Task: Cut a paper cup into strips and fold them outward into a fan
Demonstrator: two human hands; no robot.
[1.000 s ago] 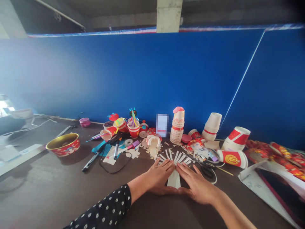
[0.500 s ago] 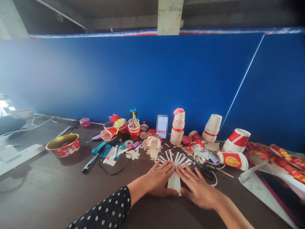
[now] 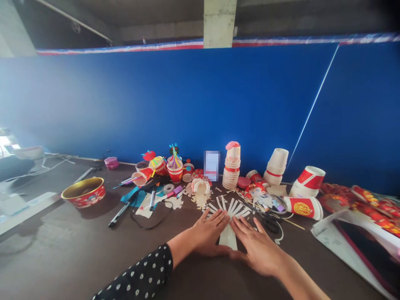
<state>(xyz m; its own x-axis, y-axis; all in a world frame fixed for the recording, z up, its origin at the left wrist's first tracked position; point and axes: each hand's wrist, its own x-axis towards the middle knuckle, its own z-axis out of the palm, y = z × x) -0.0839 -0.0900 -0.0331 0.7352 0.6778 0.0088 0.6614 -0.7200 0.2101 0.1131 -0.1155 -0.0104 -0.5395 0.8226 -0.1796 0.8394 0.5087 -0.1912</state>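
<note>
A white paper piece (image 3: 228, 238) lies flat on the dark table, its far side cut into several narrow strips that fan outward. My left hand (image 3: 206, 235) rests on its left part, palm down with fingers stretched out. On the right part lies my right hand (image 3: 256, 246), also palm down, fingers spread. Both hands press on the paper near the base of the strips, and my thumbs meet at its near edge. The hands hide parts of the paper's sides. Just beyond it sits a cut paper cup piece (image 3: 200, 187) with a fringed edge.
A gold-lined red bowl (image 3: 83, 192) stands at left. Markers (image 3: 152, 197), a tape roll (image 3: 168, 188) and decorated cups (image 3: 175, 171) lie left of centre. Stacked paper cups (image 3: 231, 168), black-handled scissors (image 3: 271, 223) and a tipped cup (image 3: 303, 208) are at right, with a tablet (image 3: 368, 254) nearer.
My right thumb has shifted left to touch my left thumb. Otherwise both hands stay flat on the paper; the view has shifted slightly.
</note>
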